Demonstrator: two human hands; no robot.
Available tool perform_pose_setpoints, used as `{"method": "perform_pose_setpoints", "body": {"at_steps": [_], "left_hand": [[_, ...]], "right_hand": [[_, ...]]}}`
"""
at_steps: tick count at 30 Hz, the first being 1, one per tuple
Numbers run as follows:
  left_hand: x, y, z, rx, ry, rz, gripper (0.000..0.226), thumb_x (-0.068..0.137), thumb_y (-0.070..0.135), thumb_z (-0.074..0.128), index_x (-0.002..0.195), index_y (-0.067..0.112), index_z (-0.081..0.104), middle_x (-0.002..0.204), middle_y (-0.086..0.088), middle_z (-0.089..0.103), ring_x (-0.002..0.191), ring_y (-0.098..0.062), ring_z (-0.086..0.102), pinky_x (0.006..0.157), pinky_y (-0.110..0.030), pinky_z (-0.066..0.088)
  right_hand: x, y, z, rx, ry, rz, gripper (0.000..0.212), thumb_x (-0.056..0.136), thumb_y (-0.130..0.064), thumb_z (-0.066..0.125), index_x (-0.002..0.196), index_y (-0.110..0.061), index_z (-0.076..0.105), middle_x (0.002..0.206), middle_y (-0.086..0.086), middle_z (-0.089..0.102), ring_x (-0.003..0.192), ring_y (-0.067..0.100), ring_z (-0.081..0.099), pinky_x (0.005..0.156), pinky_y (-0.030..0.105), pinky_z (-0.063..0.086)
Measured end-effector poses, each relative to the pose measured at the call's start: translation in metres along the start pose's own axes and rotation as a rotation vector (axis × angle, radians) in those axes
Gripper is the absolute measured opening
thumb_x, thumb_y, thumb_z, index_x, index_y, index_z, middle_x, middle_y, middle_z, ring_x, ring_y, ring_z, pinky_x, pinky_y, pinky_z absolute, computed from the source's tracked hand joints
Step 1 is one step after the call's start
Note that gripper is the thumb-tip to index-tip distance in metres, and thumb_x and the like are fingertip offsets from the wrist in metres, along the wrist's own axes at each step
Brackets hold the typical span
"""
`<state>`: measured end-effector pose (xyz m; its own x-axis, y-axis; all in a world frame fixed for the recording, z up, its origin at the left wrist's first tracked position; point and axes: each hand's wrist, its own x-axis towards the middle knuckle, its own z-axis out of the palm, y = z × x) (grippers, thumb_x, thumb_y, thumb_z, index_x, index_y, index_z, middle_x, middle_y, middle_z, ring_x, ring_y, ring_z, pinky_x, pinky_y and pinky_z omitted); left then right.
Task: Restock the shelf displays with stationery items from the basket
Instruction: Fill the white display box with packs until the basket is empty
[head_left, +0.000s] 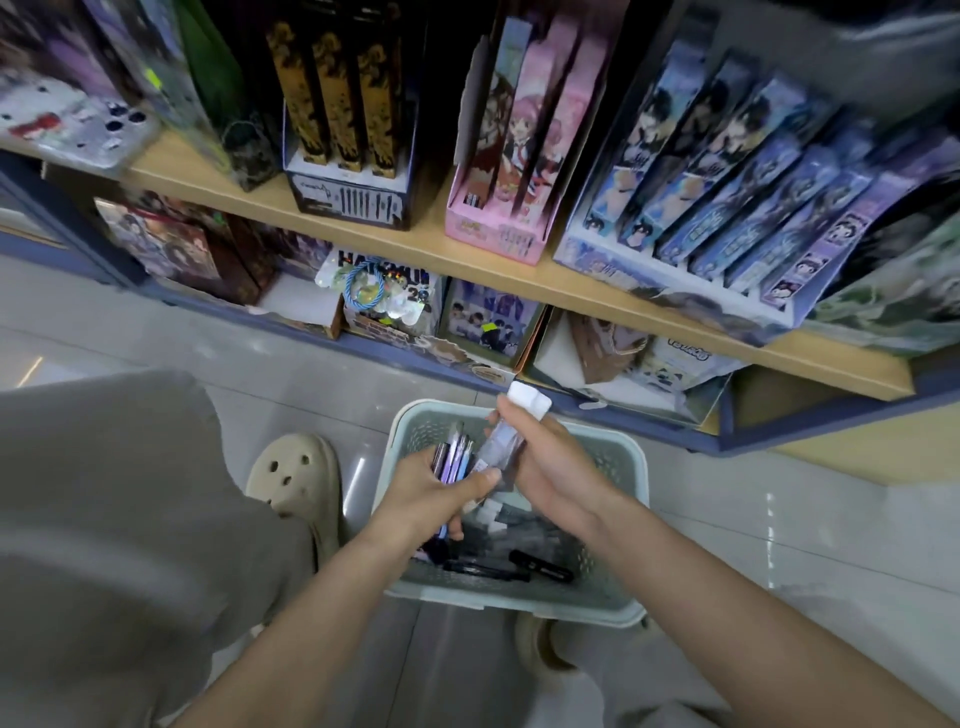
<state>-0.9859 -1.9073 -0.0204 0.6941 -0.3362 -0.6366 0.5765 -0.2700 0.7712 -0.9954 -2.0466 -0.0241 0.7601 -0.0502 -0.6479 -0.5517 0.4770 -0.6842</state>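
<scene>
A pale green plastic basket (519, 604) is seen from above on a tiled floor (789, 525). Black markers (540, 565) and small blurred packets lie inside it. Directly over the basket, a bundle of slim pens (454, 457) is gripped in the left hand (431, 501), with the fingers curled round the barrels and the thumb laid across them. Over the basket's far side, a clear packet with a white top (522, 415) is held upright in the right hand (553, 467), with the fingers wrapped round its lower part. Beyond the basket, a wooden shelf board (363, 224) is loaded with display boxes: a pink one (493, 228) straight beyond, a black-and-gold one (348, 205) beyond to the left, and a blue one (670, 283) beyond to the right. Just left of the basket, a beige clog (296, 478) and a grey trouser leg (104, 519) are seen.
</scene>
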Motion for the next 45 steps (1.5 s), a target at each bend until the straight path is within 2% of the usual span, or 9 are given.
{"method": "perform_pose_setpoints", "body": {"at_steps": [5,13,17,20,23,29,33,39,45], "left_hand": [[-0.022,0.022,-0.004,-0.061,0.02,0.099,0.027,0.085,0.021,0.069,0.07,0.006,0.052,0.038,0.004,0.051,0.057,-0.035,0.054,0.051,-0.017,0.046],[-0.062,0.087,-0.004,-0.081,0.007,0.281,0.025,0.083,0.025,0.069,0.08,0.004,0.056,0.042,0.003,0.057,0.038,-0.016,0.041,0.046,-0.02,0.043],[-0.08,0.133,0.002,-0.032,-0.008,0.439,0.023,0.085,0.022,0.067,0.076,0.007,0.053,0.038,0.001,0.051,0.049,-0.028,0.052,0.044,-0.015,0.045],[-0.091,0.165,0.005,0.0,-0.014,0.534,0.025,0.085,0.027,0.068,0.082,0.006,0.055,0.038,-0.004,0.047,0.068,-0.044,0.061,0.063,-0.013,0.05],[-0.097,0.193,0.006,0.057,-0.041,0.6,0.041,0.083,0.033,0.069,0.104,0.0,0.057,0.041,-0.009,0.05,0.052,-0.027,0.061,0.091,-0.035,0.048],[-0.095,0.227,0.016,0.058,-0.018,0.639,0.032,0.083,0.03,0.07,0.091,0.002,0.059,0.045,-0.014,0.053,0.058,-0.039,0.06,0.064,-0.033,0.05],[-0.086,0.238,0.019,0.043,-0.045,0.617,0.029,0.081,0.033,0.071,0.09,0.007,0.062,0.053,-0.018,0.057,0.039,-0.017,0.05,0.07,-0.035,0.047],[-0.073,0.244,0.02,0.022,-0.028,0.588,0.029,0.08,0.033,0.072,0.091,0.01,0.06,0.045,-0.012,0.053,0.037,-0.016,0.05,0.079,-0.038,0.048],[-0.069,0.246,0.02,0.022,-0.016,0.618,0.033,0.08,0.032,0.072,0.088,0.003,0.059,0.044,-0.013,0.051,0.041,-0.021,0.053,0.067,-0.03,0.042]], "right_hand": [[-0.027,-0.034,0.007,0.086,0.067,-0.085,0.029,0.094,-0.034,0.051,0.105,-0.007,0.053,0.09,0.007,0.062,0.084,0.018,0.059,0.089,0.032,0.046],[-0.099,-0.105,0.01,-0.111,0.021,-0.315,0.028,0.083,-0.031,0.056,0.101,-0.011,0.061,0.088,0.003,0.065,0.085,0.015,0.063,0.081,0.032,0.052],[-0.146,-0.149,0.022,-0.266,0.061,-0.459,0.02,0.091,-0.026,0.051,0.103,-0.015,0.062,0.09,-0.003,0.07,0.084,0.012,0.063,0.082,0.034,0.048],[-0.184,-0.19,0.03,-0.359,0.089,-0.633,0.026,0.087,-0.031,0.051,0.104,-0.014,0.062,0.099,-0.001,0.069,0.089,0.011,0.064,0.073,0.028,0.052],[-0.216,-0.236,0.036,-0.42,0.164,-0.828,0.018,0.093,-0.028,0.048,0.1,-0.018,0.061,0.098,-0.004,0.069,0.096,0.012,0.064,0.082,0.03,0.053],[-0.214,-0.326,0.028,-0.426,0.41,-1.091,0.013,0.1,-0.017,0.044,0.091,-0.013,0.052,0.086,0.001,0.061,0.084,0.016,0.058,0.083,0.039,0.048],[-0.182,-0.369,0.016,-0.533,0.589,-1.081,0.01,0.094,-0.021,0.048,0.089,-0.013,0.05,0.082,0.006,0.054,0.078,0.021,0.054,0.073,0.036,0.044],[-0.15,-0.384,0.009,-0.664,0.658,-0.964,0.025,0.099,-0.027,0.046,0.114,-0.007,0.05,0.093,0.007,0.056,0.079,0.018,0.052,0.076,0.034,0.043],[-0.14,-0.38,-0.002,-0.725,0.575,-0.872,0.017,0.102,-0.024,0.041,0.104,-0.012,0.052,0.101,0.006,0.06,0.087,0.016,0.059,0.084,0.033,0.051]]}}
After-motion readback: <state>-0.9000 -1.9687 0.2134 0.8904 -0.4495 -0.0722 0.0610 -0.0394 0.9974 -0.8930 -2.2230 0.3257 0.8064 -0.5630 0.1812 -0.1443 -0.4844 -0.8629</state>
